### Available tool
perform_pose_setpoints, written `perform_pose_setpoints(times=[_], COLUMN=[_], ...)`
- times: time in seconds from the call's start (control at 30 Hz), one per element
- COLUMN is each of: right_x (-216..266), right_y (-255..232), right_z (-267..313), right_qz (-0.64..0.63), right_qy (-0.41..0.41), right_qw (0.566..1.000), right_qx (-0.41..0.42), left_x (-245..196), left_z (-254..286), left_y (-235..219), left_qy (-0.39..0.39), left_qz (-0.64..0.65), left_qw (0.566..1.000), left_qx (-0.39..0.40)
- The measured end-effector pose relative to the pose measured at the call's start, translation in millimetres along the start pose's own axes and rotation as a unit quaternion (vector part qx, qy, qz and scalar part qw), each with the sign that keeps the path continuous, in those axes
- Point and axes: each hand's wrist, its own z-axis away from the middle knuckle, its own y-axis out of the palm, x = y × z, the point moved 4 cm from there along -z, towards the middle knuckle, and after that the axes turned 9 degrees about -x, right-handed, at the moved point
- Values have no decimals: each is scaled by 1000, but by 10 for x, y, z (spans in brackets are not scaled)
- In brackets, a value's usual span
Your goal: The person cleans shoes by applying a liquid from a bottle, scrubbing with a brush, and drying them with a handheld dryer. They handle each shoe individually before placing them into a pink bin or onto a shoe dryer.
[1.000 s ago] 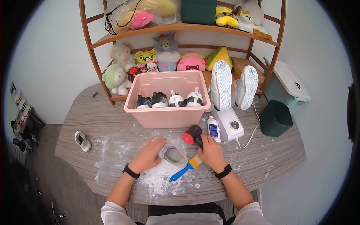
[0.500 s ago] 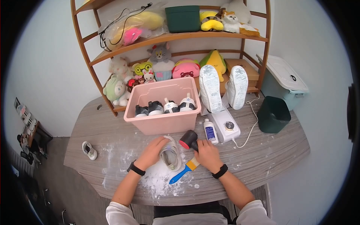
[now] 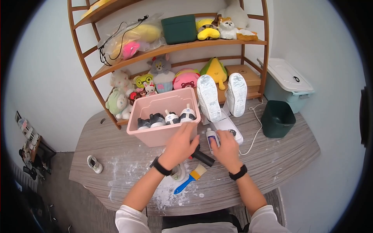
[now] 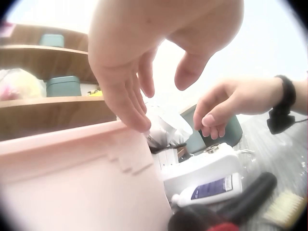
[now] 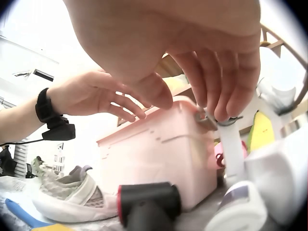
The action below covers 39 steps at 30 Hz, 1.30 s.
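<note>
Lifted off the table, my left hand [image 3: 179, 145] is empty and reaches toward the front rim of the pink bin [image 3: 161, 136], fingers loosely extended. My right hand [image 3: 227, 149] hovers, fingers relaxed, by a white bottle [image 3: 211, 136] with a blue label and a white shoe dryer [image 3: 233, 132]; it holds nothing. Below and between the hands lies a black hair dryer [image 3: 204, 158] with a red end, close to the bin. Partly hidden under my left forearm in the head view is a grey sneaker [image 5: 72, 192]. A blue-handled brush [image 3: 190, 179] lies beside it.
Several shoes [image 3: 157, 119] stand in the bin. Two white shoes [image 3: 210, 99] sit soles outward on the dryer. A small sneaker [image 3: 94, 164] is at the left. White powder [image 3: 163, 196] covers the table's front. A dark green bin [image 3: 278, 120] and shelves of plush toys stand behind.
My left hand has left the grey sneaker and risen toward the bin. My right hand has let go of the hair dryer, which now lies on the table, and moved toward the bottle.
</note>
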Motion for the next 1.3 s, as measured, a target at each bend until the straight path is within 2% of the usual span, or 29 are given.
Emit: perform_pose_setpoints(times=[0.07, 0.13, 0.17, 0.23, 0.27, 0.3, 0.37, 0.4, 0.47, 0.6, 0.67, 0.77, 0.8, 0.93, 1.03, 1.1, 1.3], right_x=[-161, -366, -434, -575, -696, -777, -914, -936, -1026, -1024, -1070, -1034, -1021, -975, -939, -930, -862], right_y=[-118, -255, -308, -419, -419, -406, -341, -294, -169, -120, -76, -61, -59, -66, -124, -138, -205], right_z=[-159, -300, -371, -517, -576, -630, -712, -763, -805, -900, -938, -975, -990, -1053, -1066, -1089, -1170], right_qz=[10, 23, 26, 62, 62, 62, 51, 50, 20, 59, 33, 62, 66, 73, 78, 65, 73], right_qy=[17, 54, 54, 60, 80, 81, 108, 106, 179, 177, 183, 196, 184, 185, 172, 171, 160], right_qw=[1000, 997, 997, 992, 992, 992, 989, 990, 982, 980, 982, 978, 979, 978, 979, 980, 980], right_qx=[-25, -44, -48, -88, -75, -79, -82, -83, -51, -62, -29, -37, -58, -65, -77, -81, -90], left_x=[-139, -135, -133, -94, -31, -47, 44, 50, 85, 51, 61, 100, 69, 77, 119, 75, -12], left_z=[-229, -414, -498, -657, -731, -819, -925, -961, -1005, -1065, -1095, -1103, -1101, -1124, -1135, -1146, -1208], left_y=[108, 231, 287, 366, 434, 470, 591, 641, 743, 874, 906, 939, 927, 881, 908, 886, 802], left_qy=[34, 47, 52, 29, -4, -1, -178, -176, -206, -228, -257, -269, -246, -251, -287, -238, -232], left_qz=[10, -75, -73, -129, -140, -140, -46, -47, -84, -142, -151, -128, -159, -143, -104, -130, -129], left_qw=[999, 993, 992, 983, 984, 984, 982, 982, 972, 959, 948, 948, 945, 945, 946, 949, 949], left_qx=[-29, -83, -83, -124, -113, -113, -48, -51, -68, -93, -108, -108, -146, -152, -111, -159, -171])
